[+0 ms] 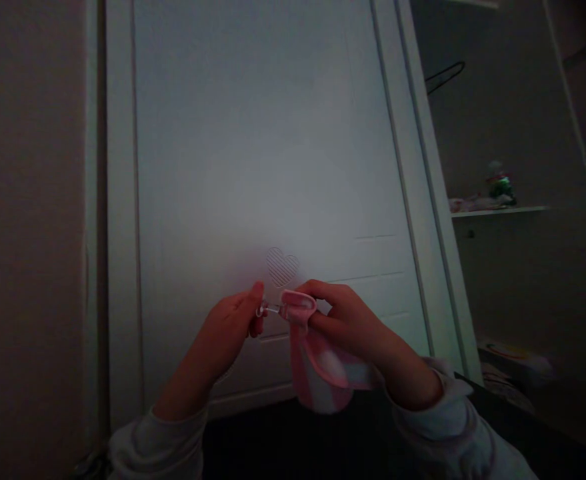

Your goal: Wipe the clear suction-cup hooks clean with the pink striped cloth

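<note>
A pink and white striped cloth item (pixel 321 373) hangs from my right hand (pixel 345 317), whose fingers are wrapped round its folded upper end. At that end sits a small shiny clip (pixel 275 309), pointing left. My left hand (pixel 233 323) pinches the clip's far tip between thumb and fingers. Both hands are close together, low in front of a white door panel. What the cloth item is exactly, I cannot make out.
The white door (pixel 273 147) carries an engraved striped heart (pixel 283 267) just above my hands. To the right, an open closet shows a dark hanger (pixel 445 77) and a shelf (pixel 503 212) with a green bottle-like object (pixel 501 187) and cloth. Folded things (pixel 515 360) lie lower down.
</note>
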A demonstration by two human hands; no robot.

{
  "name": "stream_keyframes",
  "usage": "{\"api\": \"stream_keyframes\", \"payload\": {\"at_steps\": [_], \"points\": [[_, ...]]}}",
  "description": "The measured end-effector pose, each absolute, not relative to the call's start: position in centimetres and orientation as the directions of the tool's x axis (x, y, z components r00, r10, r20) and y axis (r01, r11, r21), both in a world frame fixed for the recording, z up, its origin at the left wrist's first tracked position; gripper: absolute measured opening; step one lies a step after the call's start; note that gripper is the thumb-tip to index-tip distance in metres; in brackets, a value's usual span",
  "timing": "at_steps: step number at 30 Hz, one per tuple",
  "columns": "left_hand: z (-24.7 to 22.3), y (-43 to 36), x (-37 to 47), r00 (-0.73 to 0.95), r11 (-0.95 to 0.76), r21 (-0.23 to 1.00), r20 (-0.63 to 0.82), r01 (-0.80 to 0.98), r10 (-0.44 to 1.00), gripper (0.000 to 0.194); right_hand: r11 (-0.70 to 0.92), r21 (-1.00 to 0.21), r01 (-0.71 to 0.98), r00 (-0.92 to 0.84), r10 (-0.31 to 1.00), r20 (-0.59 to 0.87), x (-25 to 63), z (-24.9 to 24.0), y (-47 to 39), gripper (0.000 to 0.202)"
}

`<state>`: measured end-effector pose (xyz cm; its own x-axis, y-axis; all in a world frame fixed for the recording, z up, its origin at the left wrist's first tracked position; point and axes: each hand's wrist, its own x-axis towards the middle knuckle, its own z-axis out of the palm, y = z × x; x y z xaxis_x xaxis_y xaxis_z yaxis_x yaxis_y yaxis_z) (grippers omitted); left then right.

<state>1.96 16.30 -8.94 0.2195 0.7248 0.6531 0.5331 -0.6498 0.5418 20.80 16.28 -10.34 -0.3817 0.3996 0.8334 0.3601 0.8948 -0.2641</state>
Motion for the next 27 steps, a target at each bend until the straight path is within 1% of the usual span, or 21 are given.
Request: {"api": "stream_keyframes", "payload": {"at_steps": [4, 10, 13, 15, 18, 20, 24, 25, 27], "points": [[-8.97, 15.99, 2.37, 0.16, -0.599, 0.523, 0.658, 0.607, 0.736, 0.056, 0.903, -0.241, 0.357, -0.386, 0.377, 0.842, 20.83, -10.31, 16.26, 0.01], [-9.26, 16.0, 2.94, 0.151, -0.624, 0.518, 0.686, 0.585, 0.711, 0.048, 0.909, -0.236, 0.344, -0.425, 0.374, 0.824, 21.05, -10.48, 16.38, 0.013], [-9.24, 16.07, 2.88, 0.182, -0.649, 0.488, 0.701, 0.584, 0.69, 0.044, 0.911, -0.226, 0.345, -0.452, 0.372, 0.81, 21.12, -10.58, 16.44, 0.013], [-9.15, 16.15, 2.75, 0.18, -0.66, 0.46, 0.724, 0.594, 0.666, 0.038, 0.909, -0.22, 0.354, -0.472, 0.377, 0.797, 21.07, -10.61, 16.46, 0.013], [-9.11, 16.34, 2.66, 0.143, -0.686, 0.438, 0.775, 0.581, 0.615, 0.023, 0.899, -0.214, 0.382, -0.519, 0.4, 0.755, 20.86, -10.66, 16.54, 0.015], [-9.24, 16.49, 2.74, 0.171, -0.742, 0.381, 0.819, 0.551, 0.548, 0.023, 0.892, -0.211, 0.399, -0.556, 0.419, 0.718, 20.69, -10.71, 16.65, 0.016], [-9.65, 16.69, 2.94, 0.325, -0.837, 0.17, 0.867, 0.52, 0.377, 0.029, 0.899, -0.211, 0.384, -0.593, 0.415, 0.69, 20.52, -10.83, 16.78, 0.02], [-9.73, 16.7, 2.94, 0.352, -0.846, 0.138, 0.866, 0.515, 0.355, 0.03, 0.9, -0.215, 0.379, -0.599, 0.416, 0.684, 20.52, -10.85, 16.73, 0.021], [-9.84, 16.64, 2.88, 0.379, -0.858, 0.116, 0.862, 0.501, 0.337, 0.031, 0.892, -0.227, 0.391, -0.614, 0.436, 0.658, 20.56, -10.87, 16.53, 0.021]]}}
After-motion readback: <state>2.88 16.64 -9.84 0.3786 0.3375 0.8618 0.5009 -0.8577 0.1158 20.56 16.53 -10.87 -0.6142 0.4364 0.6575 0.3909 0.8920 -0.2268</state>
